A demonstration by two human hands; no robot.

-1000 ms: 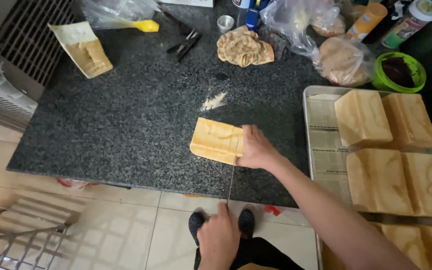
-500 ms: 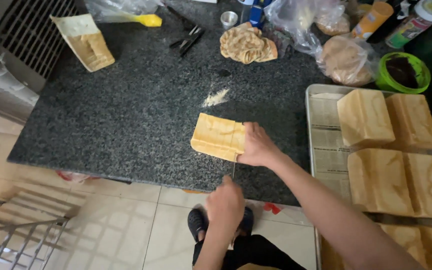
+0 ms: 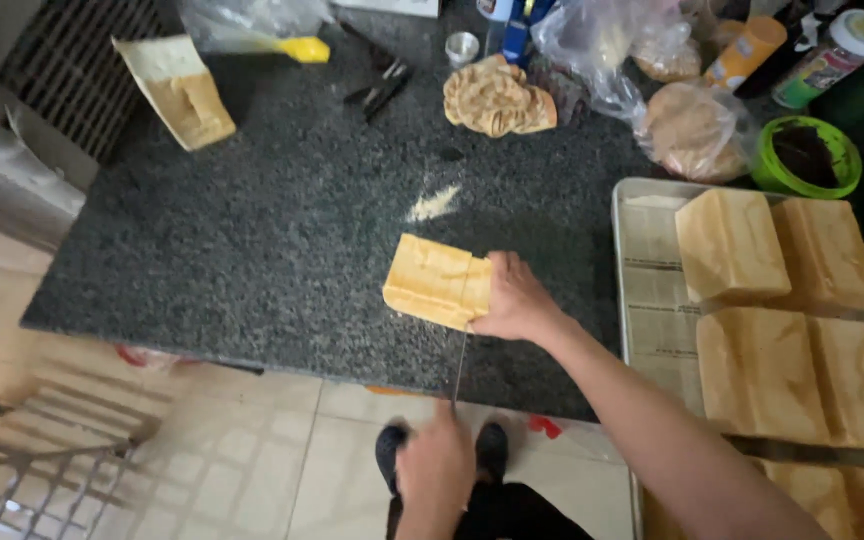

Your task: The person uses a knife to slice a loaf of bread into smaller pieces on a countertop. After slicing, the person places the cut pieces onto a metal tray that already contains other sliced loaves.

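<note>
A pale yellow bread loaf [image 3: 432, 285] lies on the dark granite counter [image 3: 282, 240] near its front edge. My right hand [image 3: 514, 300] presses on the loaf's right end, with the arm reaching in from the lower right. My left hand [image 3: 437, 470] is below the counter edge, closed on the handle of a thin knife [image 3: 460, 370]. The blade runs up to the loaf beside my right hand's fingers. A cut line shows in the loaf's top near its right end.
A metal tray [image 3: 652, 290] at the right holds several whole loaves [image 3: 727, 245]. At the back are bagged breads [image 3: 692, 125], a round patterned bread [image 3: 492, 95], a green bowl [image 3: 807, 155], tongs [image 3: 382, 85], a paper bag [image 3: 177, 90] and crumbs [image 3: 432, 203].
My left hand pushed the knife forward toward the loaf, then drew it back to where it was. My right hand and the loaf stayed in place.
</note>
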